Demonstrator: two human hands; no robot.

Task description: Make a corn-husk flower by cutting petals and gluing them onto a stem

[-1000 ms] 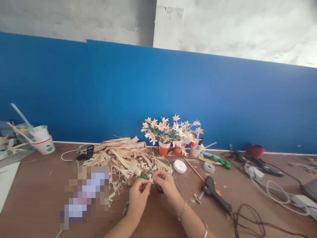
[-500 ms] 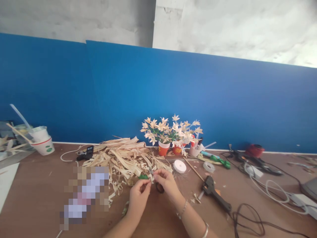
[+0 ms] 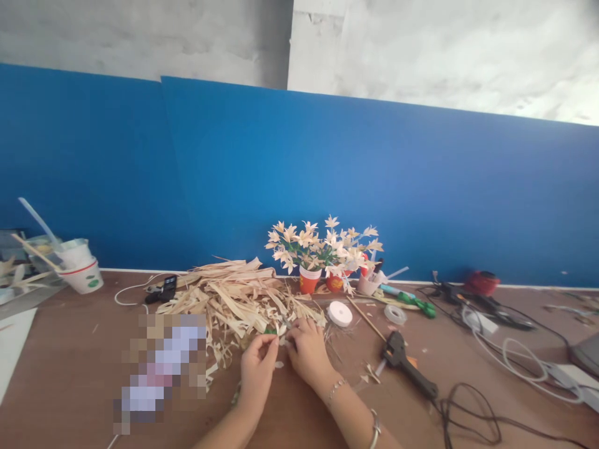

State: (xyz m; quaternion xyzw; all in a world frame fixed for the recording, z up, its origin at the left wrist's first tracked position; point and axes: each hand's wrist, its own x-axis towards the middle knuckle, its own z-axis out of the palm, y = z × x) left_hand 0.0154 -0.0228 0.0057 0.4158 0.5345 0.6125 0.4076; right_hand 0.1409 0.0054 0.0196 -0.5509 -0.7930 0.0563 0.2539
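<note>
My left hand (image 3: 258,366) is closed in a pinch on a small pale husk piece (image 3: 277,329), whose tip sticks up above the thumb and finger. Just beyond those fingertips is a bit of green (image 3: 270,331); whether I hold it too I cannot tell. My right hand (image 3: 309,352), palm down with curled fingers, is closed around the scissors (image 3: 287,323). Only a little grey blade shows past its fingers; the dark handles are hidden under the hand. Both hands are close together at the near edge of a heap of dry pale husks (image 3: 234,293).
Behind the hands stand cups of pale flowers (image 3: 309,284). A white ribbon roll (image 3: 340,314), a tape roll (image 3: 395,315) and a black glue gun (image 3: 407,365) with its cord lie to the right. A paper cup (image 3: 84,277) stands far left.
My right hand has turned palm down and lowered slightly, hiding the dark scissor handles that showed before. My left hand has shifted a little left, and the pale piece now points upward.
</note>
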